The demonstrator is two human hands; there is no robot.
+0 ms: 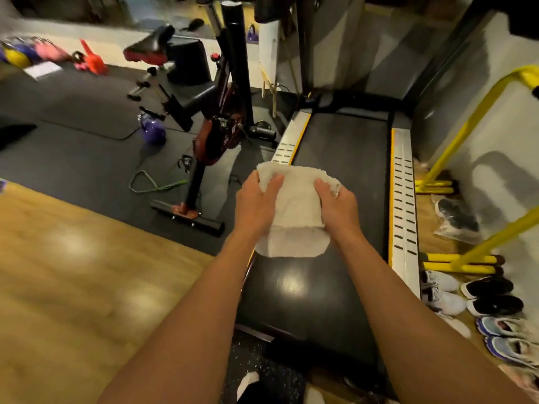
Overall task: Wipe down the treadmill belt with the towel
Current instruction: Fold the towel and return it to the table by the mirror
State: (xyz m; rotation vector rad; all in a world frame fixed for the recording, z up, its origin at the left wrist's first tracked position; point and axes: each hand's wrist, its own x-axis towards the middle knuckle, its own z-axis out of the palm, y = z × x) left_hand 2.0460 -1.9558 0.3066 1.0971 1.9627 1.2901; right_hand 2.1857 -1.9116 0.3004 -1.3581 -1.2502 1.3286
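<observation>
Both our left hand and right hand gripped the towel with curled fingers over the treadmill belt; we judged its loose flap might bunch and skip patches.

A light wooden floor fills the near left, with soft bright patches of reflected light on it. Beyond it lie dark rubber mats, on which stands a black and red exercise bike. A purple kettlebell sits on the mats just beside the bike, and a green band lies looped near its base. At the far left, blurred, are what may be coloured balls and an orange thing. On the right a white wall carries shadows. Yellow bars stand against it, and pairs of shoes line the floor below.
</observation>
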